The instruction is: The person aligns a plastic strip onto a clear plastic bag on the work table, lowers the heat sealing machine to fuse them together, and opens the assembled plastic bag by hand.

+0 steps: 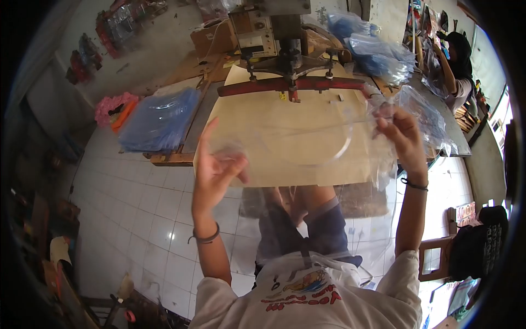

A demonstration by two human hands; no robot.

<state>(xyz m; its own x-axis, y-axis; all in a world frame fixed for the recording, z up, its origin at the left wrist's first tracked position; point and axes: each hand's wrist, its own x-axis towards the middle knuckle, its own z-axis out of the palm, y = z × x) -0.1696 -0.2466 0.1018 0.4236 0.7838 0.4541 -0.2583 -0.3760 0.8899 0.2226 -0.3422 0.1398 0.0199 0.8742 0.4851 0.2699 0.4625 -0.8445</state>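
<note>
A clear plastic sheet [329, 219] stretches between my two hands, over the front of the pale yellow board [307, 118] and down over my lap. My left hand [216, 170] is at its left side, the index finger pointing up and the thumb bent in against the plastic; motion smears the other fingers. At the upper right, my right hand [402, 131] pinches the sheet's edge between thumb and fingers. A curved whitish strip [346, 143] shows between the hands. Just beyond them, a red press bar [252, 87] of a machine spans the board.
A stack of bluish plastic sheets [159, 120] lies left of the board, beside a pink bundle [112, 107]. More clear plastic [419, 118] lies to the right, with piled plastic bags [378, 52] behind. Another person [457, 66] is at the far right. A control box [255, 35] stands behind the bar.
</note>
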